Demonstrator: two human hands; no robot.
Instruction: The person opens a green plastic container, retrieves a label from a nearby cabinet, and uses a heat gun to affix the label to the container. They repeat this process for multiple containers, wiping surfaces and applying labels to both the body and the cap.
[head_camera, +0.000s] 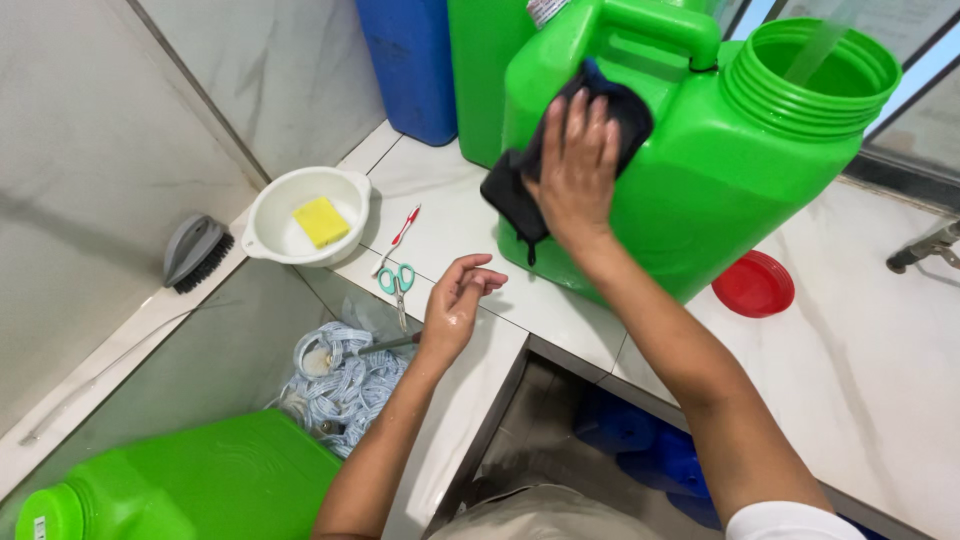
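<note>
Two hands are seen over a white tiled counter (880, 400). A dark cloth (530, 185) is pressed flat against the side of a large green jerrycan (700, 190) by the right hand (575, 165), fingers spread. The can stands on the counter, cap off, mouth open at upper right. The left hand (455, 305) is held loosely curled and empty, wet, just above the counter edge. A red cap (753, 284) lies beside the can. Left of the hands are noted teal-handled scissors (398, 282), a red-and-white toothbrush (398, 238), and a white basin (305, 215) holding a yellow sponge (321, 221). A grey scrub brush (196, 252) rests on the ledge. Behind stands a blue container (415, 60); below, a second green jerrycan (190, 490).
</note>
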